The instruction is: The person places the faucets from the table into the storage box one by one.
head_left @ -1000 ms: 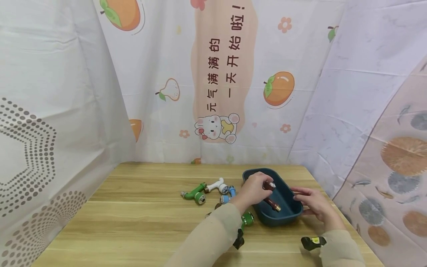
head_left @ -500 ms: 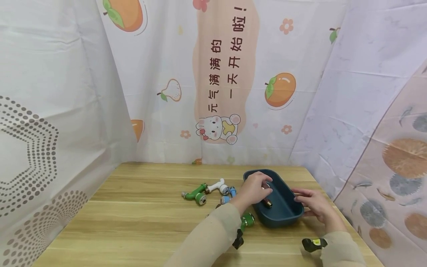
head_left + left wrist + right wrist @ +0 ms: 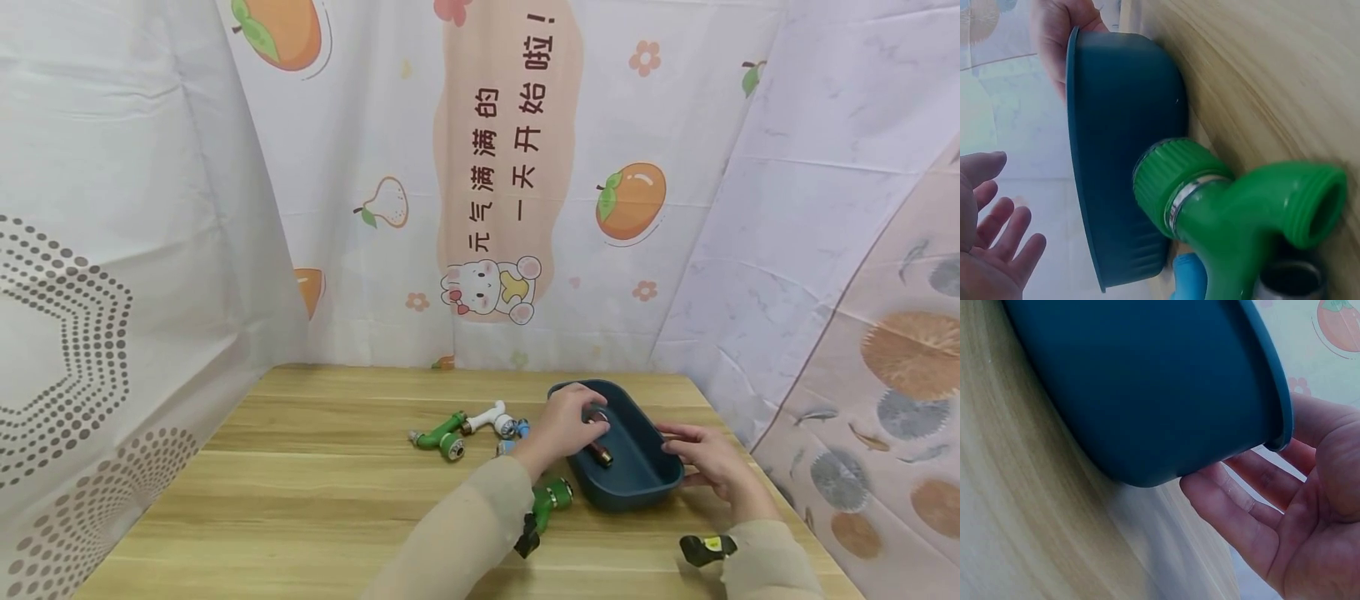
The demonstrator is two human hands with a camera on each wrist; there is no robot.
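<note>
A dark blue plastic tub (image 3: pixel 637 479) stands on the right side of the table. Inside it lies a dark red tap (image 3: pixel 598 451) with a brass end, partly covered by my left hand (image 3: pixel 567 421). That hand reaches over the tub's left rim; in the left wrist view its fingers (image 3: pixel 1007 234) are spread loosely with nothing between them. My right hand (image 3: pixel 708 457) holds the tub's right side. In the right wrist view, the fingers (image 3: pixel 1229 509) of this hand lie against the outer wall, and another digit goes behind the rim.
Left of the tub lie a green tap (image 3: pixel 438 436), a white tap (image 3: pixel 487 417) and a blue tap (image 3: pixel 507 447), partly hidden by my left arm. Another green tap (image 3: pixel 551 497) lies right beside the tub's near left side. Cloth curtains (image 3: pixel 360 275) enclose the table.
The dark red tap has gone down into the tub and left my left hand's grasp. My left hand has drawn back slightly to the left. The right hand stays at the tub.
</note>
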